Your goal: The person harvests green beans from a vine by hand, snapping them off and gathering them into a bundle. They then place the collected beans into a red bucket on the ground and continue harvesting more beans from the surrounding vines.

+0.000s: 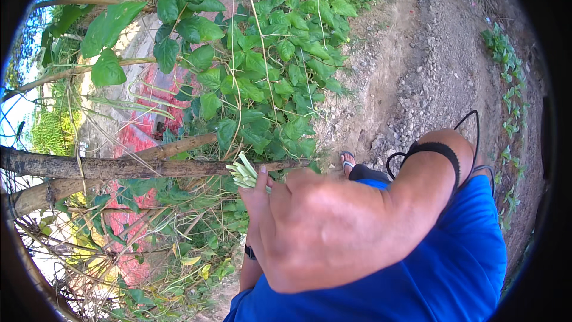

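My left hand (254, 205), with a dark band on its wrist, grips a small bundle of pale green long bean pods (243, 172). Several pod ends stick out past the thumb. My right hand (308, 228) is blurred and close to the camera, in front of the left hand and covering much of it. Its fingers are bent, and whether they hold anything is hidden. The bundle appears in front of a rough wooden pole (134, 167). Leafy bean vines (263, 76) grow beside the hands, and thin long pods (154, 105) hang among them.
The view is turned sideways. Wooden branches (187, 145) and dry stems (107, 250) cross near the pole. Thin strings (257, 22) run through the leaves. A dirt path (393, 62) with loose stones lies by my sandalled foot (347, 161). A black cable (477, 129) loops by my right arm.
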Demonstrator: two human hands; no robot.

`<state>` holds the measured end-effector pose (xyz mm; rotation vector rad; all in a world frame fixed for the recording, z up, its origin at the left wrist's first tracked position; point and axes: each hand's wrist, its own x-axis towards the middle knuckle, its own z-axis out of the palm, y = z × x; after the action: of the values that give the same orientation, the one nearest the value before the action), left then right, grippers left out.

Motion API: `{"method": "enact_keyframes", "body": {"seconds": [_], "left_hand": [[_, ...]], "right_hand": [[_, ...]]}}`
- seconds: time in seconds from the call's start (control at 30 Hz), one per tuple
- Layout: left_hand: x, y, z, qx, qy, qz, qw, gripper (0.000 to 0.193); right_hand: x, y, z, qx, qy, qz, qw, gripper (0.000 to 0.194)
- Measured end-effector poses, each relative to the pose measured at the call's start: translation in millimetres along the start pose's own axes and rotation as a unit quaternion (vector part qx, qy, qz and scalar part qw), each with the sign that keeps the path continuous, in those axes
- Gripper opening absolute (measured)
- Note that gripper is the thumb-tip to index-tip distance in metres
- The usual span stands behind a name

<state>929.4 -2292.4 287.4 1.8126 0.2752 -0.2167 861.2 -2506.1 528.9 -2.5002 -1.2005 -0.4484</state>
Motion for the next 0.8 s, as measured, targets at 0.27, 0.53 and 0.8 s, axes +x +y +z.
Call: {"method": "enact_keyframes", "body": {"seconds": [0.27,0.53,0.8], "left_hand": [[11.8,0.0,12.3,-0.23,-0.076,0.025,0.97,0.013],[5.3,-4.8,10.3,-0.215,-0.02,-0.011,0.976,0.017],[8.9,-3.8,22.1,-0.195,0.016,-0.02,0.981,0.02]], "right_hand": [[-40.1,80.9,86.1,0.123,0.068,0.154,0.978,0.011],[-82.4,138.0,152.9,0.214,-0.12,0.265,0.933,0.015],[-167.8,224.4,261.5,0.276,-0.124,0.354,0.885,0.041]]}}
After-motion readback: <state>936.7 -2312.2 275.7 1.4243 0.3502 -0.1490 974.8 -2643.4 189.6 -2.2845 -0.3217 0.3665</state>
